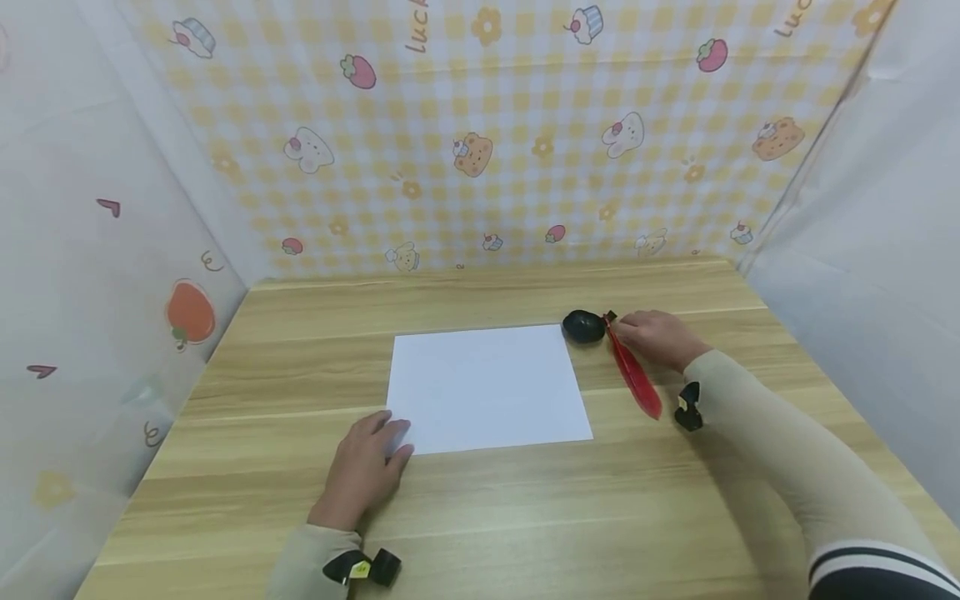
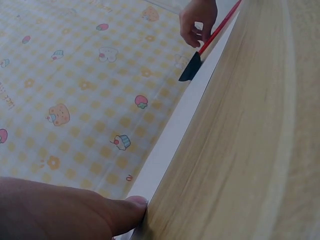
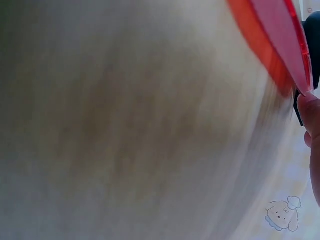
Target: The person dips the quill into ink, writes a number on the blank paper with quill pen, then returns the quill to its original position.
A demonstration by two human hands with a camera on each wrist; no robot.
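Note:
A white sheet of paper lies flat on the wooden table. My left hand rests at its lower left corner, fingers on the paper's edge; in the left wrist view the thumb touches that edge. Near the paper's upper right corner lies a shiny black rounded piece. Beside it is a long red, partly see-through leaf-shaped piece with a small black end; whether the two are joined I cannot tell. My right hand pinches the red piece near its narrow end, the thumb at its tip.
Behind the wooden table hangs a yellow checked cloth with cartoon prints. Pale sheets stand at both sides. A dark band with a small device sits on each wrist.

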